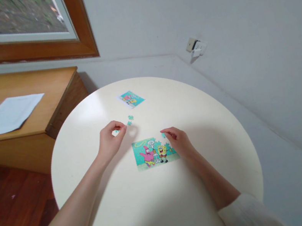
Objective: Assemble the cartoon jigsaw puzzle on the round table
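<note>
A jigsaw puzzle [147, 155] with cartoon figures on a teal ground lies on the round white table, its upper right part open. My right hand [181, 142] is at the puzzle's upper right edge, thumb and fingers closed on a small teal puzzle piece [163, 135]. Beyond the puzzle, to the left, my left hand [110, 139] pinches thumb and forefinger together; anything between the tips is too small to make out. Just past those fingertips lie loose teal pieces [130, 117]. Another bit of teal [117, 131] shows behind the left hand's fingers.
A picture card [131, 99] with the same cartoon figures lies toward the table's [145, 211] far side. On the left stands a wooden desk [54, 81] bearing paper sheets [8, 115]. The wall behind holds a socket with a white plug [198, 48].
</note>
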Demonstrator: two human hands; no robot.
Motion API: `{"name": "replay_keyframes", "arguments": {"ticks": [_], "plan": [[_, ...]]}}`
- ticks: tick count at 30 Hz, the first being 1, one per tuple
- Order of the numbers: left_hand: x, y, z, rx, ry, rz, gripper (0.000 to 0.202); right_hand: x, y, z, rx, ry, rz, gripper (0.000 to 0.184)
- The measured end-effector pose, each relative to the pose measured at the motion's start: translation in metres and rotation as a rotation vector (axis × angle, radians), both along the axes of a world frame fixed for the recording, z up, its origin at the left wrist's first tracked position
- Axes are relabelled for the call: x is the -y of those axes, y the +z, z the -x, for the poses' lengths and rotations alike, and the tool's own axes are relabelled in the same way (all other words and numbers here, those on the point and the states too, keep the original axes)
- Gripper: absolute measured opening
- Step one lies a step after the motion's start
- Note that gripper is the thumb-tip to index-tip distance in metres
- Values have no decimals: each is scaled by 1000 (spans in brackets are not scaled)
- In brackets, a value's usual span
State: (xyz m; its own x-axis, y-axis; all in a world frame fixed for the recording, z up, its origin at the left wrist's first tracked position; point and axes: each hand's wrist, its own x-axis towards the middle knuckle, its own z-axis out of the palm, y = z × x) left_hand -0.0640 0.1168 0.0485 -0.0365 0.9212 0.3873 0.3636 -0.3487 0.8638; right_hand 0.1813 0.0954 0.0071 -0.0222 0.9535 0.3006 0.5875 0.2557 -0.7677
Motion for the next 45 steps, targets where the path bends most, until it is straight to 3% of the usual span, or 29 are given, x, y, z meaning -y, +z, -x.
{"name": "replay_keyframes", "arguments": {"ticks": [11, 28, 39, 45], "plan": [[1, 2, -2, -6, 1, 8, 17, 2, 3, 2, -89, -54, 100, 20], [4, 2, -5, -34, -21, -2, 16, 1, -1, -2, -16, -22, 27, 22], [7, -5, -13, -131, -73, 17, 13, 0, 4, 8, -28, -81, 47, 20], [12, -10, -22, -218, -170, 84, 9, 0, 6, 16, -84, -97, 53, 18]]}}
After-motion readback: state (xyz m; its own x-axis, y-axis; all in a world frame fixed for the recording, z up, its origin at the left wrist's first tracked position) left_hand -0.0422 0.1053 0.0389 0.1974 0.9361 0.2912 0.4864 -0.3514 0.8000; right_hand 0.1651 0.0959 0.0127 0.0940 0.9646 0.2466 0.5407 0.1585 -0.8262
